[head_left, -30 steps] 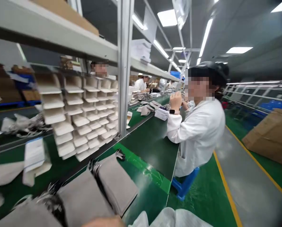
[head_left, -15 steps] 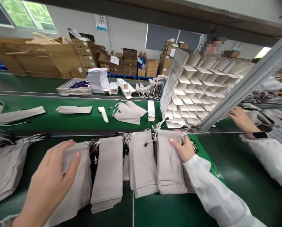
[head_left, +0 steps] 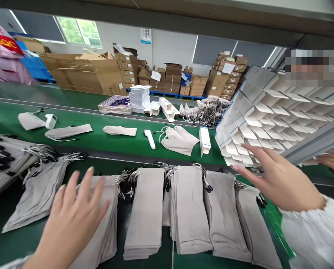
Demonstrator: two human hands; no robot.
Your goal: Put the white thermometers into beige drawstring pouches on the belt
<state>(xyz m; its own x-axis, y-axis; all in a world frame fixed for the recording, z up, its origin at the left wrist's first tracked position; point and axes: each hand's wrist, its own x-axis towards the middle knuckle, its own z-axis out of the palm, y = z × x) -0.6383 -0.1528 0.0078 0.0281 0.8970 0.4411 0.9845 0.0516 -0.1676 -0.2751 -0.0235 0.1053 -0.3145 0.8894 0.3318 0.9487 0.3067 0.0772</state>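
Stacks of grey drawstring pouches [head_left: 144, 213] lie side by side in front of me, their white cords and black toggles at the far ends. My left hand [head_left: 74, 215] is spread over the leftmost stack of the row [head_left: 108, 224]; whether it touches the cloth I cannot tell. My right hand [head_left: 281, 179], fingers apart and holding nothing, hovers above the right-hand stacks [head_left: 225, 216]. Just beyond it stands a tall pile of open-ended white boxes [head_left: 240, 112]. On the green belt [head_left: 119, 147] are a single upright white box [head_left: 204, 141], loose pouches [head_left: 178, 140] and a white handheld device [head_left: 149, 139].
More pouches [head_left: 40, 190] are heaped at the left. A slanted metal post [head_left: 315, 140] stands at the right, with a co-worker's hand [head_left: 333, 162] behind it. Cardboard cartons [head_left: 80, 73] line the back, and a shelf edge [head_left: 155, 18] crosses overhead.
My right hand has let go of a pouch stack and lifted up and right. My left hand has spread its fingers. The view has swung left, so the belt items appear further right.
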